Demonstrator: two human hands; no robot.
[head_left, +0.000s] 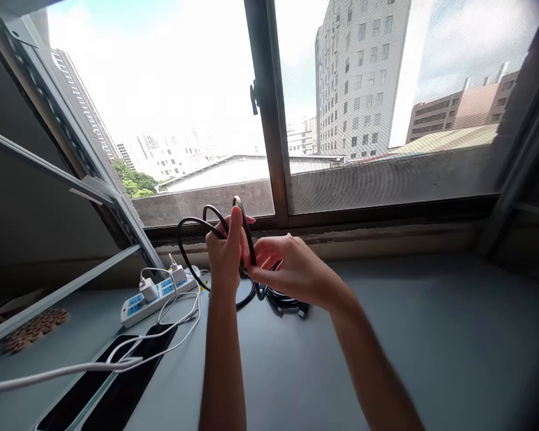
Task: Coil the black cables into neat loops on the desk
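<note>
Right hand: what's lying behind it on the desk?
Behind the right hand, part of a coiled black cable shows on the desk, with a dark connector at its near edge. The hand covers the rest.

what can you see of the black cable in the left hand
The black cable is round and smooth, sheathed in what looks like plastic or rubber. It bends into loose loops, some rising above the left hand, which grips it, and one bulging out to that hand's left. The right hand is at the cable too; whether it grips is unclear. Its ends cannot be made out, nor whether it joins the black coil on the desk.
</note>
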